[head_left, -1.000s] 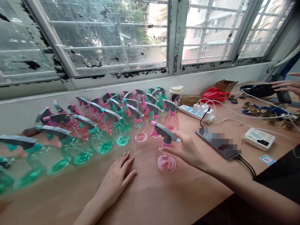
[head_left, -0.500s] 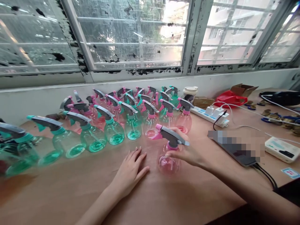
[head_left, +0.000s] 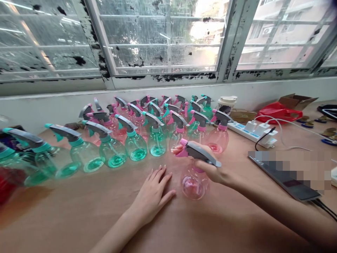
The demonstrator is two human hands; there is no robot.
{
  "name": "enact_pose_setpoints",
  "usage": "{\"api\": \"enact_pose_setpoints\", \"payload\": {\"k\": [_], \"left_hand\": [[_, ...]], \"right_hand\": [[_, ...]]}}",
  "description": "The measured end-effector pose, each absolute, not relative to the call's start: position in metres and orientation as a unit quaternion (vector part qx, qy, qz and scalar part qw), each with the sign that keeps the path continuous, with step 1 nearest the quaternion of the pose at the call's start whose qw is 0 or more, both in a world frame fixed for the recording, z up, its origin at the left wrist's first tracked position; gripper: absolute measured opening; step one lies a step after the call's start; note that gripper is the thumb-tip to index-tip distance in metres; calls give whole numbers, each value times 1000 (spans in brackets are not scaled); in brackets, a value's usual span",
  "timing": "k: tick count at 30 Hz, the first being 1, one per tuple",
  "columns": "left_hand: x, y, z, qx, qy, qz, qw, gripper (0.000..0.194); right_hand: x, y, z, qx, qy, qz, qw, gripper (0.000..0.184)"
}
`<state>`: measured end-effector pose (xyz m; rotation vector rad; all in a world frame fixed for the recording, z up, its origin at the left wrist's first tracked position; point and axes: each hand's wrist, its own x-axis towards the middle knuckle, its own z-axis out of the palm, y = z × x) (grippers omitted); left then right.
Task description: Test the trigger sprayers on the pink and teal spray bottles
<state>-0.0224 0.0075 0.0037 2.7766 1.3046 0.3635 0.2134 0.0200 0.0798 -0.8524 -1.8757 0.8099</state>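
A clear pink spray bottle [head_left: 194,184] with a grey and pink trigger head stands in front of me, its nozzle pointing left. My right hand [head_left: 209,165] is wrapped round the bottle's neck below the head, with fingertips at the pink trigger. Left of the bottle, my left hand [head_left: 154,189] lies flat on the tabletop, fingers stretched out and holding nothing. Behind both hands is a front row of spray bottles, among them a green one [head_left: 157,144] and a pink one [head_left: 218,137]. More pink and green bottles are crowded behind that row.
A white power strip [head_left: 252,131] with plugged-in chargers lies at the right, near a partly blurred phone [head_left: 281,175] with cables. Along the wall stand a lidded paper cup [head_left: 226,102], a red plastic bag [head_left: 276,112] and an open cardboard box [head_left: 297,101].
My right hand has shifted up from the bottle's body to its neck, with fingers now at the trigger. The view has turned slightly left. My left hand remains flat on the table.
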Motion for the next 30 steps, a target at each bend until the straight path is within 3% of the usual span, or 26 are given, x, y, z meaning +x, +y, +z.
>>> {"api": "enact_pose_setpoints", "payload": {"k": [7, 13, 20, 26, 30], "left_hand": [[-23, 7, 3, 900, 426, 86, 22, 52], [-24, 8, 3, 901, 420, 104, 11, 53], [-25, 9, 1, 904, 416, 103, 2, 52], [-25, 9, 1, 905, 410, 112, -5, 52], [-25, 9, 1, 905, 409, 116, -7, 53]], "right_hand": [[211, 25, 80, -299, -752, 369, 457, 32], [209, 25, 82, -254, -764, 341, 485, 5], [208, 23, 87, -255, -764, 330, 492, 21], [210, 23, 84, -260, -762, 340, 487, 7], [210, 21, 84, -252, -761, 334, 496, 18]]}}
